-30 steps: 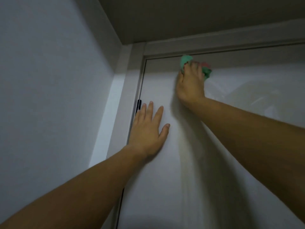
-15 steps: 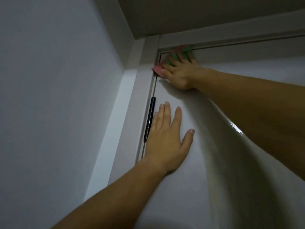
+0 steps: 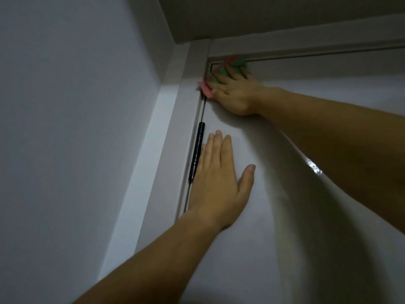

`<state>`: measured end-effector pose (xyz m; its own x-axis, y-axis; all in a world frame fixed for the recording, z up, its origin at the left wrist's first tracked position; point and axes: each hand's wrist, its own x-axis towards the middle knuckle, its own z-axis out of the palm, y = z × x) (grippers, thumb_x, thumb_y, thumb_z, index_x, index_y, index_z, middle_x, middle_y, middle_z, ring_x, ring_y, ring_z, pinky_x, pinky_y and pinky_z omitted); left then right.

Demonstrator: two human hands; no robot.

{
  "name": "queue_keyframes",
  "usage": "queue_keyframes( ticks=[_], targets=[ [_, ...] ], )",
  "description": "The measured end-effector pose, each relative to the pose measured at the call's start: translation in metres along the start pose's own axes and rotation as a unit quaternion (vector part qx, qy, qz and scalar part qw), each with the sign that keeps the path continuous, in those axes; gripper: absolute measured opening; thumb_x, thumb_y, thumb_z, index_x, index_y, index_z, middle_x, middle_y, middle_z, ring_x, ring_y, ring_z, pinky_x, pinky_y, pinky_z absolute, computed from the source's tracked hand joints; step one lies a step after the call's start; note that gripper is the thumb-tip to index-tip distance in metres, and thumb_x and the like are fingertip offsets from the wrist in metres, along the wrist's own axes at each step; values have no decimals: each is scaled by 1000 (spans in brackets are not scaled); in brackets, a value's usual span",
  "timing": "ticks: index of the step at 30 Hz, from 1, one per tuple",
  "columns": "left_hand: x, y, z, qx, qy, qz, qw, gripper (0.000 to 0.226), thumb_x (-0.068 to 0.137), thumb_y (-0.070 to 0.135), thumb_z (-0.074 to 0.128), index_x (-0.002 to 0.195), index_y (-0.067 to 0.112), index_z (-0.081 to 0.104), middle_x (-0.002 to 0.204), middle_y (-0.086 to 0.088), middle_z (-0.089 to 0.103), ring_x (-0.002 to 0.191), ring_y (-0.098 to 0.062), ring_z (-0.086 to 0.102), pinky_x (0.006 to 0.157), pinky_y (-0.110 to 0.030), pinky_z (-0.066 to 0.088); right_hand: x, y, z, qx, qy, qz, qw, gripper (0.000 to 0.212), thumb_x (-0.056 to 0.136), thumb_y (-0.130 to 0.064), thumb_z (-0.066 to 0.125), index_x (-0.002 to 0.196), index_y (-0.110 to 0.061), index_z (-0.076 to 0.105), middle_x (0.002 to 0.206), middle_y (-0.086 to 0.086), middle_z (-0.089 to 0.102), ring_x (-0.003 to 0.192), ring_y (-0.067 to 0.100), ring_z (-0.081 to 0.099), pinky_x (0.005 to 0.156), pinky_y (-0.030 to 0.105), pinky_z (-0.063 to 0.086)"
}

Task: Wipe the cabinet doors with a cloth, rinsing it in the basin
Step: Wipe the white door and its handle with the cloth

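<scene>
A white cabinet door [image 3: 258, 249] fills the lower right of the head view. My right hand [image 3: 235, 93] presses a green and pink cloth [image 3: 235, 62] flat into the door's top left corner; a pink end of the cloth sticks out past my fingers onto the frame. My left hand [image 3: 218, 183] lies flat on the door below it, fingers together, beside a black hinge [image 3: 197, 153]. No basin is in view.
A white door frame [image 3: 190, 95] runs up the left side and across the top. A plain wall [image 3: 65, 128] stands close on the left, and the ceiling [image 3: 263, 14] is just above the frame.
My right hand slid the cloth left along the door's top edge into the corner. My left hand stays flat on the door; the view has shifted closer.
</scene>
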<state>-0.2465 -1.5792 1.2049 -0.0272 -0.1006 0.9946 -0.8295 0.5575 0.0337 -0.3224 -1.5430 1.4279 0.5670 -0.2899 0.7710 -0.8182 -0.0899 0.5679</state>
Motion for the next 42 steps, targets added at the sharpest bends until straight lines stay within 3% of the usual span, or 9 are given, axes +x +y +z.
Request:
queue_keyframes(
  ticks=[5,10,15,20,26,31,36,40,42],
  targets=[
    [-22,-2,-3,25,-25,-3,999,85,92,69,4,162,23,-6,170,6,-16,154,-9,-20,125,-29,-8,-55,5,14,-36,-50,-147,987,58,104,-56,4,159,-41,-6,167,-11,-13,153,15,-19,123,38,-15],
    [-21,-5,-3,68,-28,20,997,79,95,65,1,162,26,-5,170,1,-18,154,-14,-25,124,-32,-12,-3,23,-5,-52,-23,3,998,57,106,-56,9,160,-42,-4,170,-4,-12,155,25,-17,123,46,-14],
    [-21,-2,-2,78,-35,22,996,78,96,64,2,163,24,-5,170,-3,-18,154,-16,-25,127,-37,-9,-49,18,17,-66,-22,-95,993,58,105,-59,10,158,-45,-6,169,-8,-10,155,22,-14,124,46,-11],
    [-13,12,-1,64,-32,-16,997,67,103,61,9,162,33,-6,169,1,-21,154,-19,-25,127,-41,-10,-32,59,-9,-47,-24,67,996,61,104,-63,11,159,-43,-7,169,-5,-15,155,24,-19,121,47,-15],
    [-6,28,8,45,-5,-67,997,69,98,61,-3,161,33,-4,170,1,-17,154,-19,-25,127,-44,-11,-53,60,4,-64,-15,25,998,59,105,-59,9,159,-41,-5,169,-6,-13,155,23,-17,122,43,-15],
    [-6,25,10,37,1,-69,997,73,93,61,-8,161,34,-5,169,2,-18,153,-17,-27,126,-43,-12,-40,64,-13,-19,-6,142,990,62,103,-61,6,160,-39,-5,169,-5,-14,155,26,-16,124,50,-14],
    [-6,24,11,56,-2,-65,996,70,96,59,-4,161,33,-7,170,0,-18,154,-20,-25,126,-43,-12,-79,51,14,-43,-10,-16,999,56,107,-54,7,160,-41,-4,169,-8,-11,155,19,-15,125,45,-10],
    [-6,24,14,64,6,-63,996,72,94,61,-8,160,33,-9,170,-1,-18,154,-20,-24,126,-43,-12,-66,97,-10,-22,0,140,990,55,109,-48,12,161,-36,0,170,-1,-9,156,25,-13,124,46,-12],
    [-5,23,14,61,9,-64,996,72,94,61,-7,160,33,-9,170,0,-17,154,-20,-24,126,-43,-12,-70,86,-9,-33,10,148,988,57,108,-50,9,161,-34,-2,170,1,-10,156,27,-14,125,49,-12]
  ],
)
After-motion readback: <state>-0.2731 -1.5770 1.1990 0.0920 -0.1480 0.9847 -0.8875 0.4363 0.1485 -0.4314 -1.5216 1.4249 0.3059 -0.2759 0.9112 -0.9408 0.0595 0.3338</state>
